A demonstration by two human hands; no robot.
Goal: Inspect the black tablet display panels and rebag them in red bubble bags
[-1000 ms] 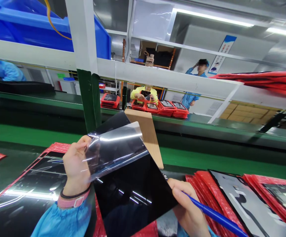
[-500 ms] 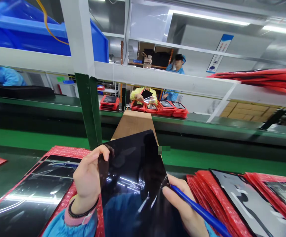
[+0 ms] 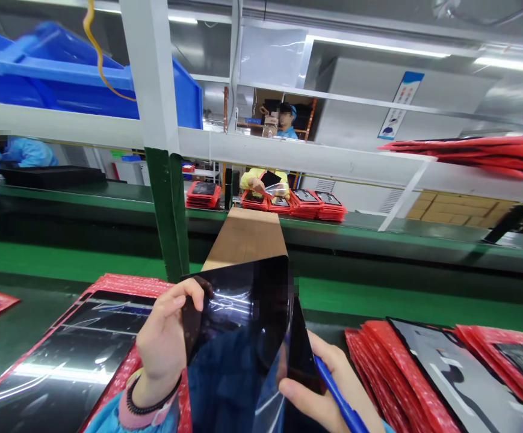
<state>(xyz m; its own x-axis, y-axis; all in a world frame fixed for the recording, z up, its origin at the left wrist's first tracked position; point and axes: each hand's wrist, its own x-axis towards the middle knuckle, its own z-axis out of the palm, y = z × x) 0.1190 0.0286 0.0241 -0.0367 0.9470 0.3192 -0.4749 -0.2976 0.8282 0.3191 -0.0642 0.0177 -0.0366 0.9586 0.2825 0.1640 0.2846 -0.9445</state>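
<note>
A black, glossy screen panel [image 3: 225, 349] is held tilted up in front of me. My left hand [image 3: 166, 337] pinches its upper left corner, thumb on the front. My right hand [image 3: 328, 379] is at its right edge, fingers behind and thumb on the front. Under that thumb, a clear film [image 3: 272, 379] stands curled off the glass along the right side. A blue pen [image 3: 340, 394] is tucked in the same hand and points down to the right.
Left lies a large black screen [image 3: 58, 367] on red bubble wrap [image 3: 126, 282]. To the right are red bubble bags [image 3: 383, 367] and a grey-backed panel [image 3: 451, 367]. A cardboard strip [image 3: 247, 237] leads to the far bench, where a person in yellow [image 3: 254, 180] works. A green post [image 3: 166, 210] stands ahead.
My right thumb has moved left and down across the panel, and the clear film now curls up further from the right side. The pen has swung more steeply downward. My left hand keeps its grip.
</note>
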